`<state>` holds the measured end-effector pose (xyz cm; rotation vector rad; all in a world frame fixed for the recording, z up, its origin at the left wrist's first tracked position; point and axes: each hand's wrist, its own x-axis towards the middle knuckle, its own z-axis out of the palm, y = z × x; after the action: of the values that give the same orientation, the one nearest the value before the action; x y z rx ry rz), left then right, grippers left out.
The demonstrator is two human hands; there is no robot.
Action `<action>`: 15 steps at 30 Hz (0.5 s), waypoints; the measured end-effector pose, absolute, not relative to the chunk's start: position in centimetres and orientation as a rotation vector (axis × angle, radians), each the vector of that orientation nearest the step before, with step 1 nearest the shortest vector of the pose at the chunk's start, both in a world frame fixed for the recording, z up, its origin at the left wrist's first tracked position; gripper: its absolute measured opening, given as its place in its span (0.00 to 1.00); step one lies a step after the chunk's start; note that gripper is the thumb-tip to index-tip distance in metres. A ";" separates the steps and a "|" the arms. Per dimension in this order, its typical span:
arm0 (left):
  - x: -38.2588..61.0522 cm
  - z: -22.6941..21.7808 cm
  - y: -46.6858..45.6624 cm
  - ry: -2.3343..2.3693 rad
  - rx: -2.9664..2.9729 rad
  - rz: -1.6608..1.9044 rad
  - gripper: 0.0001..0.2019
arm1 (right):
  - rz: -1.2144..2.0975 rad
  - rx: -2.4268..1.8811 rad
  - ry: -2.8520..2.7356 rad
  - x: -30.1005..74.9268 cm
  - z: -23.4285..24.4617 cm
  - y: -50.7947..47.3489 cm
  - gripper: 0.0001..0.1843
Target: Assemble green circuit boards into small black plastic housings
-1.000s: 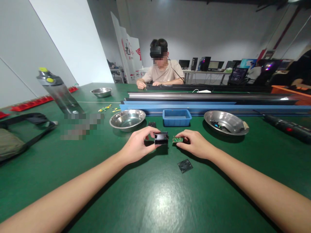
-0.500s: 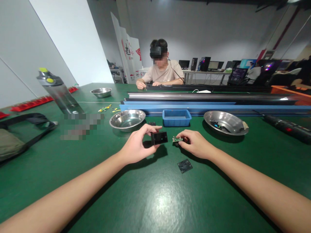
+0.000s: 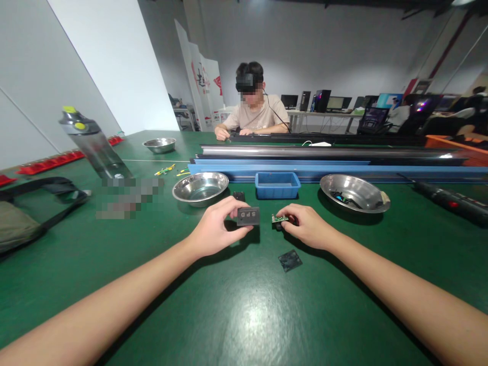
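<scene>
My left hand [image 3: 213, 231] is closed on a small black plastic housing [image 3: 248, 216], held just above the green table [image 3: 236, 305] with a lettered face toward me. My right hand [image 3: 307, 226] pinches a small green circuit board [image 3: 279, 218] a little to the right of the housing. A flat dark square piece [image 3: 290, 260] lies on the table in front of my right hand. Another small black part [image 3: 239, 195] sits behind the housing.
Two steel bowls [image 3: 200, 187] [image 3: 354, 192] flank a blue tray [image 3: 277, 184] before a long blue and black rail [image 3: 335, 157]. A water bottle [image 3: 91, 145] and a dark bag [image 3: 23, 218] stand left. A black tool [image 3: 453, 203] lies right. Another person sits across the table.
My left hand has turned the black housing over, from its open side to its lettered face, lifting it slightly. My right hand and the circuit board stayed almost still.
</scene>
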<state>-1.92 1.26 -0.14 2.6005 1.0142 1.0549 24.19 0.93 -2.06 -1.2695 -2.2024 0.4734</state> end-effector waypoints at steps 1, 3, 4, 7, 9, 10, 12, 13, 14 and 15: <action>-1.9 -0.2 1.3 1.015 2.596 1.065 0.11 | 0.473 -1.269 -2.202 24.2 -2.1 0.9 0.11; -1.9 -0.2 1.3 1.017 2.588 1.081 0.11 | 0.473 -1.268 -2.202 24.2 -2.1 0.9 0.11; -1.9 -0.2 1.3 1.017 2.588 1.085 0.11 | 0.472 -1.265 -2.203 24.2 -2.1 0.9 0.11; -1.9 -0.3 1.3 1.015 2.595 1.099 0.11 | 0.469 -1.260 -2.210 24.2 -2.1 0.9 0.09; -1.9 -0.3 1.3 1.029 2.600 1.101 0.11 | 0.467 -1.260 -2.215 24.2 -2.1 0.9 0.08; -1.9 -0.3 1.3 1.042 2.599 1.095 0.11 | 0.466 -1.261 -2.215 24.2 -2.1 0.8 0.07; -1.9 -0.3 1.3 1.068 2.580 1.075 0.11 | 0.464 -1.257 -2.214 24.1 -2.0 0.8 0.06; -1.9 -0.3 1.3 1.081 2.563 1.061 0.11 | 0.466 -1.255 -2.213 24.2 -2.0 0.8 0.06; -1.9 -0.3 1.3 1.091 2.543 1.050 0.11 | 0.467 -1.253 -2.211 24.2 -2.0 0.8 0.07; -1.9 -0.3 1.2 1.096 2.523 1.039 0.11 | 0.469 -1.251 -2.209 24.2 -2.0 0.8 0.07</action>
<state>-1.86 1.24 -0.29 2.5230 1.0956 1.0395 24.16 0.82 -2.04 -1.2512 -2.2088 0.4688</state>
